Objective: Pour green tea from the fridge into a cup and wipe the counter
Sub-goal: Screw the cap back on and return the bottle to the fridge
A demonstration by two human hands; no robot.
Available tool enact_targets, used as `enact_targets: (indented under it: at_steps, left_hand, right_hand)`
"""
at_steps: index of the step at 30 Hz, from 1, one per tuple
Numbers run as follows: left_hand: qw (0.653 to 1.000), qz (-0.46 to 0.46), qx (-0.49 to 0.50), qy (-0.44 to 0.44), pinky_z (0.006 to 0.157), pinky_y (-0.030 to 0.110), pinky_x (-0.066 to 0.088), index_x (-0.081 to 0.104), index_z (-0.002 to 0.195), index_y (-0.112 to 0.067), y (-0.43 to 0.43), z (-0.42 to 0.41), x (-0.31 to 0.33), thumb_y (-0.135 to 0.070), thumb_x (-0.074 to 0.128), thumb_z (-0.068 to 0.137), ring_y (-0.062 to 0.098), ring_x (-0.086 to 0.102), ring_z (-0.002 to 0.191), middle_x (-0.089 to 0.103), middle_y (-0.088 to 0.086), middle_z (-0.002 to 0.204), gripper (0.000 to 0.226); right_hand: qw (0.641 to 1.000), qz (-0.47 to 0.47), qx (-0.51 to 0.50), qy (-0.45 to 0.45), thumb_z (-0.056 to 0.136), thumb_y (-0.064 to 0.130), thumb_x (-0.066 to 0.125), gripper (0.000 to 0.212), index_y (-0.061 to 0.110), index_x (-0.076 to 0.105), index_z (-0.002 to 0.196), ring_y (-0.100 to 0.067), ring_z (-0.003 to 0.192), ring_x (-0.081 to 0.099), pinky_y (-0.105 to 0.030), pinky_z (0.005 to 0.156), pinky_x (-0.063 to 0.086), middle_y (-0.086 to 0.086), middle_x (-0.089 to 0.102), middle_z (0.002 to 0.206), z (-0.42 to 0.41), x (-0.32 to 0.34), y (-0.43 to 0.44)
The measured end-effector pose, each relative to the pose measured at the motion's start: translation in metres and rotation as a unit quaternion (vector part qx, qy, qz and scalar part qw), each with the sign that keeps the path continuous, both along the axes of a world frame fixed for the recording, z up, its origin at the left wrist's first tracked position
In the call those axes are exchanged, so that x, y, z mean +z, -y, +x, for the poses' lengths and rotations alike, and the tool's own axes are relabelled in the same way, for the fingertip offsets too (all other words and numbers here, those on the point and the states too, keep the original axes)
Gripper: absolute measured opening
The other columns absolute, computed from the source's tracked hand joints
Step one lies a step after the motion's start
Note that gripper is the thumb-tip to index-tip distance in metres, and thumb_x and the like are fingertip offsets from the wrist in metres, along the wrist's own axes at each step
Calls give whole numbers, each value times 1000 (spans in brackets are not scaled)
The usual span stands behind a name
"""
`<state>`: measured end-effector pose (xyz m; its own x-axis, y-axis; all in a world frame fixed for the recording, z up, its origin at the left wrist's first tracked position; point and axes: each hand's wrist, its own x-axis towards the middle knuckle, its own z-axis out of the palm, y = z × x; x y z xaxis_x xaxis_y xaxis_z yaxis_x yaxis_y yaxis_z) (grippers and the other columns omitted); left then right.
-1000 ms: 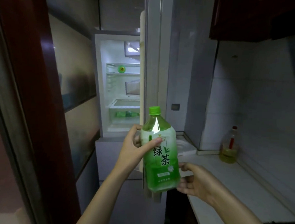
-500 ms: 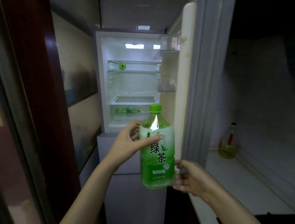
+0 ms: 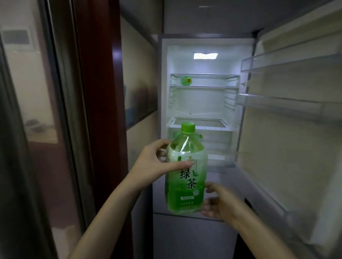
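Note:
A large green tea bottle [image 3: 186,173] with a green cap and a label in dark characters stands upright in front of the open fridge [image 3: 201,103]. My left hand [image 3: 155,164] grips its upper body from the left, thumb across the front. My right hand [image 3: 219,206] holds the bottle's lower right side near the base, fingers curled round it. The cap is on. No cup or counter is in view.
The fridge door [image 3: 295,134] stands wide open on the right, its shelves bare. Inside, a small green item [image 3: 186,80] lies on the top shelf. A dark red door frame [image 3: 92,106] and glass panel close off the left.
The view has swung left and closer to the fridge; the counter and oil bottle have left the frame. Both hands keep their hold on the bottle, which stays upright.

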<state>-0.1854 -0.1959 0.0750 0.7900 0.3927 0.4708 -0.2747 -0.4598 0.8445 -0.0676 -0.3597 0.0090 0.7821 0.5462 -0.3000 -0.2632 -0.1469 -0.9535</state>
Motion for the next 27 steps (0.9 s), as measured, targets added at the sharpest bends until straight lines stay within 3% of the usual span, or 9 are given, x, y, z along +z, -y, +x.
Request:
enact_targets:
  at_steps: [5,8,11,13,16,24,27]
  left_hand:
    - [1000,-7,-4,10,68,12,52,69,101,-12,-41,15,3,-16,90,62,3,71,83,77,-6,90,44]
    - [1000,-9,-11,8,67,11,51,69,103,-12,-61,32,1,-15,90,62,1,71,82,76,-4,89,46]
    - [1000,-6,-11,9,66,8,50,69,104,-11,-74,54,-4,-14,91,61,1,70,84,75,0,94,48]
    - [1000,-4,-10,9,71,14,54,69,105,-14,-84,72,-9,-19,93,58,7,71,90,75,1,98,53]
    - [1000,5,4,3,77,25,59,68,106,-18,-100,102,-15,-28,94,55,11,70,94,74,0,102,58]
    - [999,14,32,8,65,12,53,69,106,-18,-151,196,-7,-28,94,55,8,69,91,73,1,101,58]
    - [997,55,59,6,64,10,50,69,101,-22,-172,239,5,-37,94,52,8,66,90,72,-5,97,57]
  right_hand:
    - [1000,18,-7,-1,92,19,50,14,9,54,100,-27,65,62,-33,63,54,-16,57,74,19,1,-47]
    - [999,24,-24,-13,92,17,49,9,10,53,96,-27,65,60,-33,61,53,-15,56,73,34,0,-65]
    - [999,18,-38,-15,92,14,47,15,8,54,103,-27,68,58,-34,61,52,-17,56,80,51,-2,-82]
    - [999,13,-50,-9,92,11,47,16,6,55,104,-27,69,57,-33,62,52,-17,55,83,67,-4,-94]
    - [998,5,-64,-12,91,10,47,8,7,54,90,-27,68,55,-33,64,51,-16,54,81,93,-5,-114]
    - [998,2,-62,-7,90,10,45,12,12,57,90,-26,69,55,-33,64,50,-15,54,81,194,4,-171]
    - [999,6,-50,-14,90,9,44,11,8,55,92,-27,67,56,-33,63,50,-17,55,79,236,14,-195]
